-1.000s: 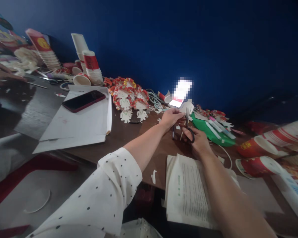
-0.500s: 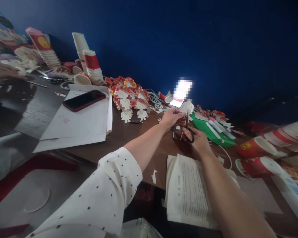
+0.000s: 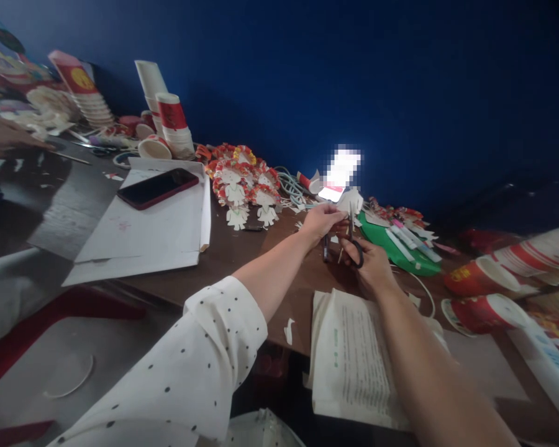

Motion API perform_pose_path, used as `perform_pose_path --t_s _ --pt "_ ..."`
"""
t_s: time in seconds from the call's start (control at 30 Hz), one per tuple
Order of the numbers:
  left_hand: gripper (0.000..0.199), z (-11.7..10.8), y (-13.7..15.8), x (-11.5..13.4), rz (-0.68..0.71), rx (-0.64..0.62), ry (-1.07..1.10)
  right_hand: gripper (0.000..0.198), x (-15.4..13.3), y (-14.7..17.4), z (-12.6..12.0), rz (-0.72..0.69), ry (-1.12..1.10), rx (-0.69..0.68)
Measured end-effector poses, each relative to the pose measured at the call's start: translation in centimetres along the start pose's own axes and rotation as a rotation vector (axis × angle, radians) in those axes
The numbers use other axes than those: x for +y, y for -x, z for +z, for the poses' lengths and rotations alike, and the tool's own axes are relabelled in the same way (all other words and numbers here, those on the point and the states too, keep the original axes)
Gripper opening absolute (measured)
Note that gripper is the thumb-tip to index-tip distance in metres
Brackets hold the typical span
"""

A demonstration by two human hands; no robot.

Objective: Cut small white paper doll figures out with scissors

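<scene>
I see the phone (image 3: 157, 188) lying on paper sheets (image 3: 144, 233) on the table (image 3: 242, 248); left of the phone stand cup stacks (image 3: 170, 127), right of it paper dolls (image 3: 242, 186), an open book (image 3: 354, 360) nearer me.

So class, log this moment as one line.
left hand: holds paper cutout | right hand: grips scissors | printed sheets below
</scene>
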State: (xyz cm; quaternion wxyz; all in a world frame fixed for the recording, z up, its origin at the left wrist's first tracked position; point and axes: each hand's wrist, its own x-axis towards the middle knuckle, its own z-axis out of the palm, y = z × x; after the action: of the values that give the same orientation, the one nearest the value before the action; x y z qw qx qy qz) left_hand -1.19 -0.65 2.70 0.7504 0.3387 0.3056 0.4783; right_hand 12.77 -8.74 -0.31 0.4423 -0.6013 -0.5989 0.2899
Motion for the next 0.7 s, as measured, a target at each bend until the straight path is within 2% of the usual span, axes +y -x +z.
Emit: perform_pose_path --t_s 0.7 --pt "0.023 -0.1 -0.1 -0.1 -0.003 0.000 -0.002 0.047 -1.3 0.5 0.3 0.021 0.003 0.006"
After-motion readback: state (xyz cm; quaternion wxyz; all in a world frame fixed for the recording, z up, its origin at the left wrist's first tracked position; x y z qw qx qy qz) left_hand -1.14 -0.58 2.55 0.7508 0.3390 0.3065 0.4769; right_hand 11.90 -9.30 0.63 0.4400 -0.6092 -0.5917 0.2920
